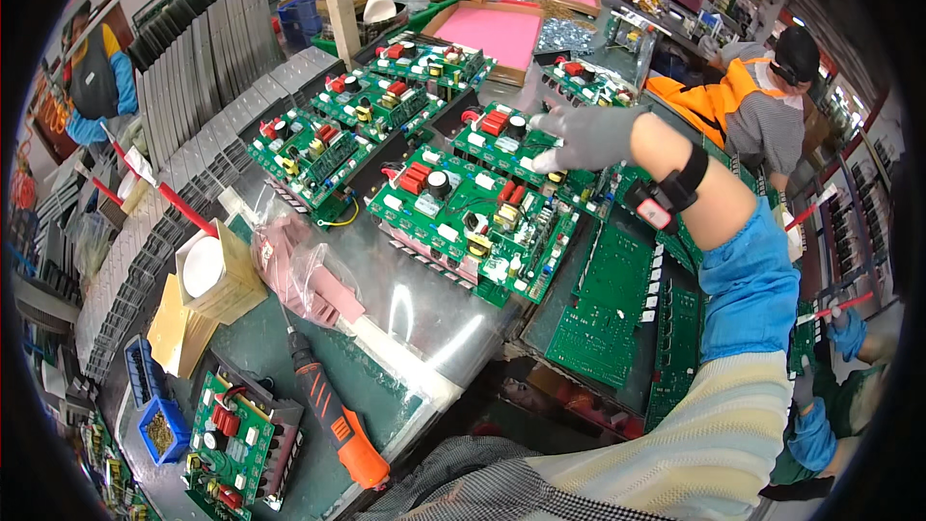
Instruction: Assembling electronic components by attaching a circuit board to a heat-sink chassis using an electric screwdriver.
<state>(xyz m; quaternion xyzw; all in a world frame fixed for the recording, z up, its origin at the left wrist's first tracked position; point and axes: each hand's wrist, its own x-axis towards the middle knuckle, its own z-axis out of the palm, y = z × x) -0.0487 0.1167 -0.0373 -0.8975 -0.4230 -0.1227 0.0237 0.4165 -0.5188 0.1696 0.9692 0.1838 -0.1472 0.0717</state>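
My right hand [590, 138], in a grey glove with pale fingertips, reaches in from the right. Its fingers are apart, over the right end of a green circuit board [482, 142] carrying red and black components. I cannot tell whether the fingertips touch that board. Nearer to me lies a larger populated circuit board [429, 205] with red parts and a yellow transformer. Several similar boards, among them one circuit board [313, 156] at the left, rest on the metal-topped bench [424, 314]. My left hand is out of view.
An orange and black power screwdriver [333, 415] lies near the front edge, beside another circuit board [227, 444] and a blue bin [162, 429] of small parts. Bare green boards [603, 314] sit at the right. A co-worker in an orange and grey top [738, 101] works beyond.
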